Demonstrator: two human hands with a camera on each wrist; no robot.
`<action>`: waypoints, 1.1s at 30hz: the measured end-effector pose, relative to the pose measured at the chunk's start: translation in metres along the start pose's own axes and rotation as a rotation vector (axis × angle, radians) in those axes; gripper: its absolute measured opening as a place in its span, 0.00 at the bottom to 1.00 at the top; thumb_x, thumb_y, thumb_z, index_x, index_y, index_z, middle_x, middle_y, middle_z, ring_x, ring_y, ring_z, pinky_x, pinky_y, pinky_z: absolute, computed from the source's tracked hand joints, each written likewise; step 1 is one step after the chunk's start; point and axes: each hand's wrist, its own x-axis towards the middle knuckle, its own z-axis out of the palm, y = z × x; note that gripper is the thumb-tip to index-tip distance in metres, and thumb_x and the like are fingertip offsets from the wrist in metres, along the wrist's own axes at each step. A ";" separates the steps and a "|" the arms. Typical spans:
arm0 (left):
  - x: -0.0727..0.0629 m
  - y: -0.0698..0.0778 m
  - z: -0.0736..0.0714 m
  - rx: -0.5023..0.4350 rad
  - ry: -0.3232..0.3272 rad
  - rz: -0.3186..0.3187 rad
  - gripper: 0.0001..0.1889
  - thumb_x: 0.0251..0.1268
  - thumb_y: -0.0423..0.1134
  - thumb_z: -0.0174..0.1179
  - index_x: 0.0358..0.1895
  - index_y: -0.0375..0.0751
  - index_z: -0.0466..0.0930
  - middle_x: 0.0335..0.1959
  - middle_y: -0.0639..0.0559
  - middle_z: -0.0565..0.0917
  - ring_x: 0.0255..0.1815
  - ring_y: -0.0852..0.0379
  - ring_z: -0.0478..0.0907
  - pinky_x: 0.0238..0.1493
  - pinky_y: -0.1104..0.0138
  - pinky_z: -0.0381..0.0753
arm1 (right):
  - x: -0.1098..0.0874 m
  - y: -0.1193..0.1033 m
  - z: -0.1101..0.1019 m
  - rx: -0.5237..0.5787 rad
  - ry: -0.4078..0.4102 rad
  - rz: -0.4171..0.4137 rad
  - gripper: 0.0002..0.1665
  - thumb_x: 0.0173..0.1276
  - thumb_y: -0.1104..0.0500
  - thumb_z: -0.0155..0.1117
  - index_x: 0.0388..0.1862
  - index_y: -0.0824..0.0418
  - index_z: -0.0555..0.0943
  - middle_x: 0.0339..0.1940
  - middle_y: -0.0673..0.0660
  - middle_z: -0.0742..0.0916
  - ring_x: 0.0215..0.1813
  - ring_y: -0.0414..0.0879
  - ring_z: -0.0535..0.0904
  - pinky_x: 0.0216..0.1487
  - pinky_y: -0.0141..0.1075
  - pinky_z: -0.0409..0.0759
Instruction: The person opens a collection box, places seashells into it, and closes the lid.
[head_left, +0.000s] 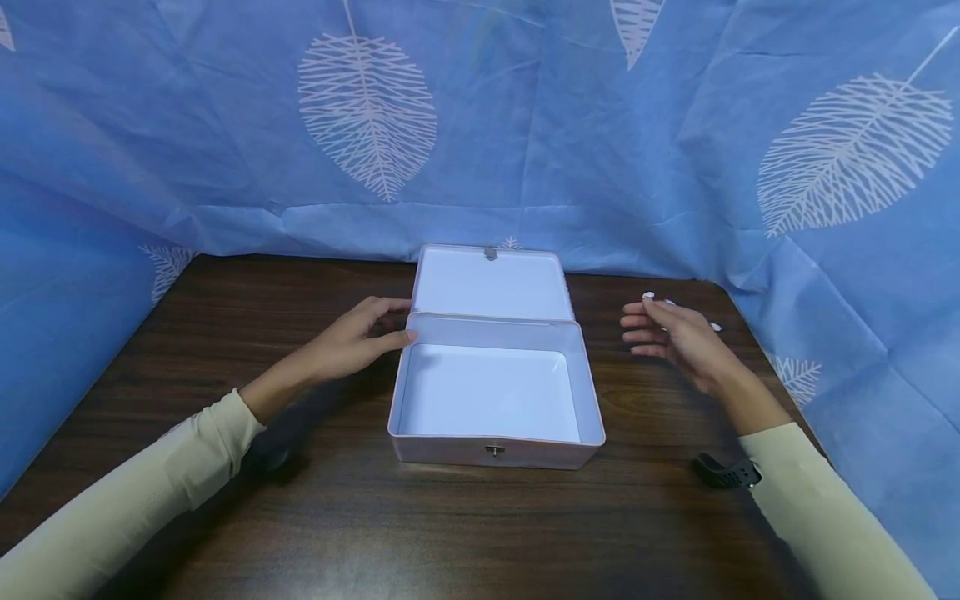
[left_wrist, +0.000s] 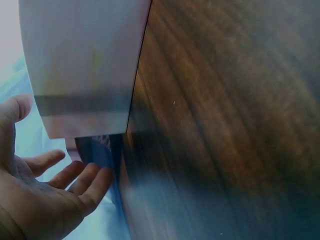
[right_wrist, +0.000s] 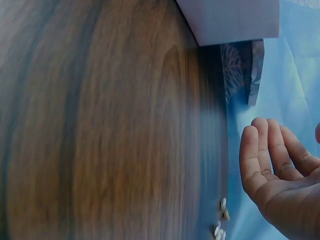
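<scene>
A pale box stands on the table with its hinged lid tipped back, and its inside looks bare. At its left side is my left hand, fingers loosely spread and the thumb tip by the rim. In the left wrist view this hand lies just beyond the end of the box wall, nothing in its grasp. Off to the right, my right hand hovers palm inward with relaxed fingers, empty. Small white pieces lie near it, partly hidden behind the hand; the right wrist view shows several such pieces.
Dark wood-grain table lies under everything. Blue cloth with white leaf prints hangs along the back and both sides. A metal clasp sits on the box front. A black watch strap is at the right wrist.
</scene>
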 end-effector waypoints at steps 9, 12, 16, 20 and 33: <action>-0.019 0.006 0.012 -0.010 -0.018 0.012 0.44 0.86 0.56 0.65 0.93 0.49 0.55 0.90 0.39 0.62 0.88 0.32 0.64 0.82 0.28 0.67 | -0.008 0.008 -0.018 0.130 0.008 -0.013 0.17 0.94 0.41 0.53 0.61 0.45 0.84 0.54 0.38 0.93 0.56 0.37 0.91 0.55 0.33 0.91; -0.023 0.006 0.014 -0.034 -0.006 0.027 0.45 0.84 0.56 0.67 0.94 0.52 0.55 0.92 0.42 0.60 0.92 0.34 0.59 0.85 0.26 0.62 | -0.009 0.009 -0.021 0.142 0.013 -0.007 0.18 0.93 0.40 0.54 0.62 0.46 0.85 0.54 0.39 0.93 0.56 0.38 0.91 0.55 0.33 0.91; -0.028 0.003 0.016 -0.106 -0.003 0.055 0.43 0.84 0.51 0.69 0.92 0.51 0.58 0.91 0.42 0.63 0.90 0.34 0.64 0.83 0.28 0.67 | -0.010 0.012 -0.024 0.136 0.015 -0.005 0.20 0.93 0.40 0.53 0.65 0.49 0.84 0.55 0.38 0.93 0.56 0.37 0.91 0.55 0.32 0.91; -0.029 -0.001 0.017 -0.251 -0.047 0.074 0.39 0.84 0.42 0.68 0.91 0.48 0.61 0.90 0.38 0.63 0.83 0.30 0.73 0.74 0.41 0.84 | -0.012 0.016 -0.028 0.169 0.016 -0.023 0.18 0.95 0.43 0.51 0.62 0.47 0.87 0.55 0.39 0.93 0.55 0.37 0.91 0.54 0.32 0.91; -0.034 -0.008 0.018 -0.381 -0.115 -0.032 0.38 0.80 0.42 0.71 0.88 0.50 0.67 0.93 0.44 0.57 0.82 0.29 0.72 0.70 0.47 0.86 | -0.016 0.027 -0.041 0.251 0.034 -0.020 0.17 0.94 0.44 0.53 0.58 0.46 0.88 0.52 0.43 0.94 0.52 0.38 0.93 0.52 0.34 0.92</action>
